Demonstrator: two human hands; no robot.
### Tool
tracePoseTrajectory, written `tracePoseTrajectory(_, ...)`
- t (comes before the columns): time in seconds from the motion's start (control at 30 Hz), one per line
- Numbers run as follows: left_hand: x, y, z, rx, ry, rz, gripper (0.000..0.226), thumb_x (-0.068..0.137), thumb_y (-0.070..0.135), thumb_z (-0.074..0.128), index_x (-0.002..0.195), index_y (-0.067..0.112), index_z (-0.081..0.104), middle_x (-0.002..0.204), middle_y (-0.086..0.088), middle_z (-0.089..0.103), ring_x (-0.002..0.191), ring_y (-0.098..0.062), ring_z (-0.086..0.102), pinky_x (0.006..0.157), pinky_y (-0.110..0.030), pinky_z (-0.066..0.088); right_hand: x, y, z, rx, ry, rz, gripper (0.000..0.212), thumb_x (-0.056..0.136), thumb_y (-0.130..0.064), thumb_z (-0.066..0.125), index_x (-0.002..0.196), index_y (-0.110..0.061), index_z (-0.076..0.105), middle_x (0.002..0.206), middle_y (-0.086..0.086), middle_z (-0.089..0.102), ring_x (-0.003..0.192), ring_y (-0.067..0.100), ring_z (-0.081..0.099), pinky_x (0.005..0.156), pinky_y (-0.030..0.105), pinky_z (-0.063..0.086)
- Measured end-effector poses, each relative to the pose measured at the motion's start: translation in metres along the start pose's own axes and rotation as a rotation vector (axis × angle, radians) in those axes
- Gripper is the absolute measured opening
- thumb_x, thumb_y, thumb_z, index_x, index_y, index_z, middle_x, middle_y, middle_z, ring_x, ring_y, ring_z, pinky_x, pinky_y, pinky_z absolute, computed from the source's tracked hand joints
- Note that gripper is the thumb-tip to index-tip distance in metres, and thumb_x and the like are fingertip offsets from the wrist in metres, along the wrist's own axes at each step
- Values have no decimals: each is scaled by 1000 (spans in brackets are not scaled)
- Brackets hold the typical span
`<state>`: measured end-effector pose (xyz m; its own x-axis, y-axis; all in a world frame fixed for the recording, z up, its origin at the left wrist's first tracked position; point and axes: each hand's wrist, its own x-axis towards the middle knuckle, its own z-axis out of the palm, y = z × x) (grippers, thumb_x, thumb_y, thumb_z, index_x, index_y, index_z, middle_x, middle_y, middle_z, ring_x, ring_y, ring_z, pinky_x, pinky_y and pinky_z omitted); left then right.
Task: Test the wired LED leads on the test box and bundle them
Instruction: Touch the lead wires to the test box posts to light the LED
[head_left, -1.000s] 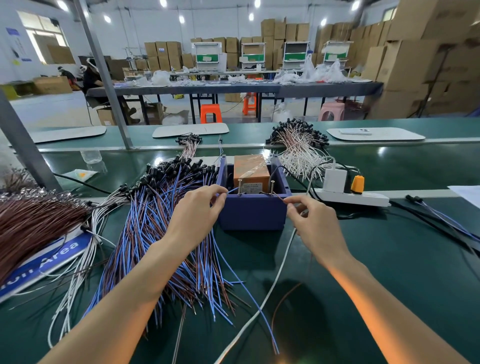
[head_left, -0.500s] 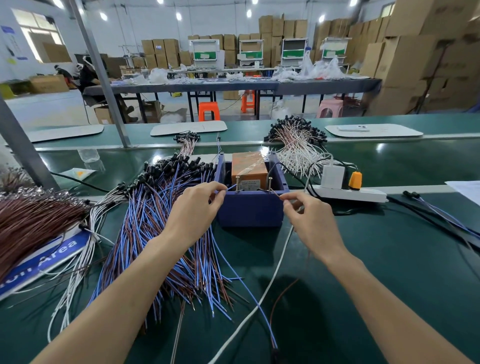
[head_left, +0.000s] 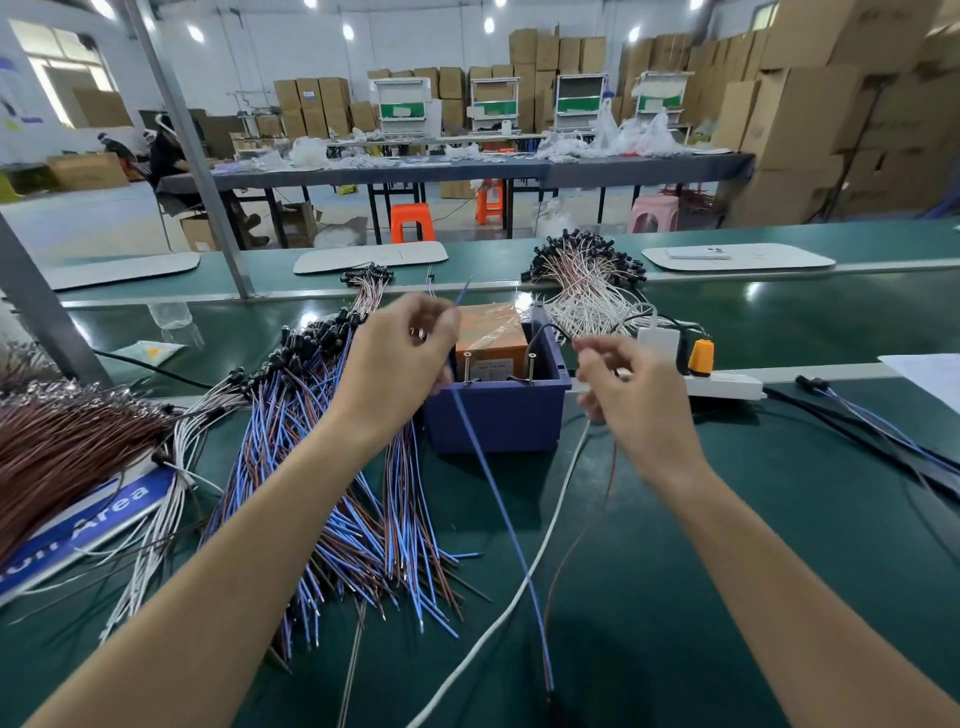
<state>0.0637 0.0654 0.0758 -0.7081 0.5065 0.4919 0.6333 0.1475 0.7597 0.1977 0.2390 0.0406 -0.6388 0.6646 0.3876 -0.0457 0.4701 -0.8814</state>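
On the green counter (head_left: 727, 519), a heap of leads (head_left: 322, 467) lies left of the blue box (head_left: 498, 415). The left hand (head_left: 400, 364) is above the box's left edge, its curled fingers (head_left: 436, 322) pinching a blue lead (head_left: 493, 493) that trails down across the box front. The right hand (head_left: 639, 405) is right of the box, blurred, and looks to be pinching a thin brown lead (head_left: 597, 514).

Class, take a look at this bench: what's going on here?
A person is handling one wired LED lead. The left hand grips a blue wire, the right hand pinches a thin brown wire, both raised in front of the blue test box. The wires' free ends trail toward the camera, off the box. A pile of blue and brown leads lies left of it.
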Motion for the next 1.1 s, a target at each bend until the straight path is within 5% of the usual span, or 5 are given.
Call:
tracePoseTrajectory(0.33,59,124,36,-20,41,437,15,99,22,64,109,14,71,92,13,69,81,6,62,78,-12,49,31,-101,-18,727,-59,43,11,104,-17,56,109,-14,66,92,4,74,79,17,73,81,34,62)
tracePoseTrajectory(0.47,64,131,54,-124,46,401,23,98,23,65,121,18,66,107,0,67,88,-2,65,83,-23,57,43,-98,-28,923,-82,94,25,105,-13,52,125,-3,62,103,13,64,80,18,62,87,38,54)
tracePoseTrajectory(0.6,42,110,89,-394,-250,147,61,105,34,52,155,14,23,110,4,70,97,-4,71,90,-31,59,53,-87,-46,1097,-44,112,21,104,-10,50,110,-4,70,97,18,70,73,19,67,73,31,59)
tracePoseTrajectory(0.77,15,73,128,-365,-680,118,22,110,21,38,105,20,59,71,3,65,66,-11,65,71,-34,54,64,-61,-82,1147,139,101,17,101,-7,53,101,-4,70,74,3,65,63,9,63,71,26,60)
tracePoseTrajectory(1.1,39,79,168,180,-583,321,36,109,45,31,101,25,60,82,-1,62,77,-18,58,74,-38,46,64,22,-188,1030,802,230,16,107,-16,50,121,-16,58,87,-1,68,70,14,70,76,31,63)
